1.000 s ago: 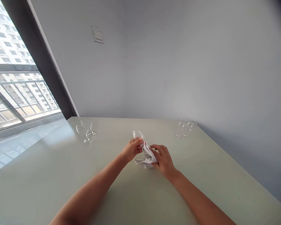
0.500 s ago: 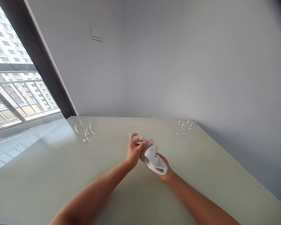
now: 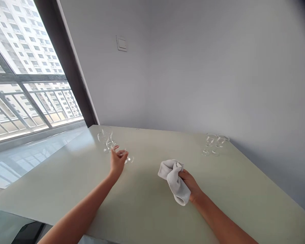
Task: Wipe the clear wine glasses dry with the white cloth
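Note:
My left hand (image 3: pixel 119 159) is closed around a clear stemmed glass (image 3: pixel 129 159), tilted so its round foot points to the right; the bowl is mostly hidden and blurred by my fingers. Just beyond it, two more stemmed glasses (image 3: pixel 107 139) stand upright close together at the table's far left. My right hand (image 3: pixel 189 183) grips a crumpled white cloth (image 3: pixel 175 179), which hangs over the middle of the table. The cloth covers some of my right fingers.
A pair of small stemmed glasses (image 3: pixel 215 144) stands at the far right of the pale table (image 3: pixel 147 210). Grey walls (image 3: pixel 205 67) rise behind it. A window with railings (image 3: pixel 33 101) is on the left. Below the table's left edge lies a dark flat object (image 3: pixel 27 233).
My hands have parted. The left has carried the glass out of the cloth toward the left pair of glasses, while the right keeps the cloth. The view has turned left.

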The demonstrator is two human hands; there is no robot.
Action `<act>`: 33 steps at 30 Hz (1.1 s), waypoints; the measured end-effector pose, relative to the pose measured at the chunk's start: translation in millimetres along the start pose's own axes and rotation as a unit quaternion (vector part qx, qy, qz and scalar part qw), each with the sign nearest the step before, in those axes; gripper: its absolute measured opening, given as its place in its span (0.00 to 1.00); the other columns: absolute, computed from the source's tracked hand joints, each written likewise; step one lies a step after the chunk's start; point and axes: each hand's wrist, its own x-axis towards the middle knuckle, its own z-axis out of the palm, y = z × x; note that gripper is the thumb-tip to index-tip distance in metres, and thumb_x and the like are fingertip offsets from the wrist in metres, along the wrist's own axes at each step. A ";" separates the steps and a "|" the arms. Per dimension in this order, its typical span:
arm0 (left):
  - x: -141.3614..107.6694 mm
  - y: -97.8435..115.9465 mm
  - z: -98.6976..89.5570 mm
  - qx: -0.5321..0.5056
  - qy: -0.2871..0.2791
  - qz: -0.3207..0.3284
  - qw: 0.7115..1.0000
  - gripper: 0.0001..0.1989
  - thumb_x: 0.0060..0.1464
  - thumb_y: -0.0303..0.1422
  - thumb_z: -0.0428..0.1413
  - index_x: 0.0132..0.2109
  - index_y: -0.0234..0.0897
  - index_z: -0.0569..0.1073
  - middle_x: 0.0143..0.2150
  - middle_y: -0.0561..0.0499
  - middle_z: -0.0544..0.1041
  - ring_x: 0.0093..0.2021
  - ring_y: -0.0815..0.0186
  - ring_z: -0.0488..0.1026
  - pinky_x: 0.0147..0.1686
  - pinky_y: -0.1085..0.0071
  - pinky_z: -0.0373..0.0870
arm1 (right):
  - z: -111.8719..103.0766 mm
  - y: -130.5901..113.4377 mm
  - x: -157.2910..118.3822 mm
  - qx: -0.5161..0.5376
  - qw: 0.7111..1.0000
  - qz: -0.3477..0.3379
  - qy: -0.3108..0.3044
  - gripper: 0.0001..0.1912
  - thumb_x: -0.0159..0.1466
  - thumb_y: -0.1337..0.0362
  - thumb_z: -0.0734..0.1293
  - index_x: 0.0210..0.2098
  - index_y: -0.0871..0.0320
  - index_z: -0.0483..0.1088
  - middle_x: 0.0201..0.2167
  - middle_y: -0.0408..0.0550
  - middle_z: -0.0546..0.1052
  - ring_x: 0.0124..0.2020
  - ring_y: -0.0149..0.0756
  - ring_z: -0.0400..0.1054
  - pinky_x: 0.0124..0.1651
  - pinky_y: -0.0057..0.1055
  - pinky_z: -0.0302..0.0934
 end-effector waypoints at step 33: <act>38.4 -16.4 -84.1 0.214 0.282 0.165 0.921 0.25 0.40 0.27 0.51 0.50 0.37 0.60 0.42 0.50 0.62 0.28 0.73 0.59 0.31 0.73 0.60 | -33.4 -23.6 12.1 -0.377 0.823 -0.385 0.179 0.16 0.55 0.69 0.58 0.42 0.55 0.68 0.43 0.49 0.71 0.45 0.37 0.64 0.51 0.39 0.56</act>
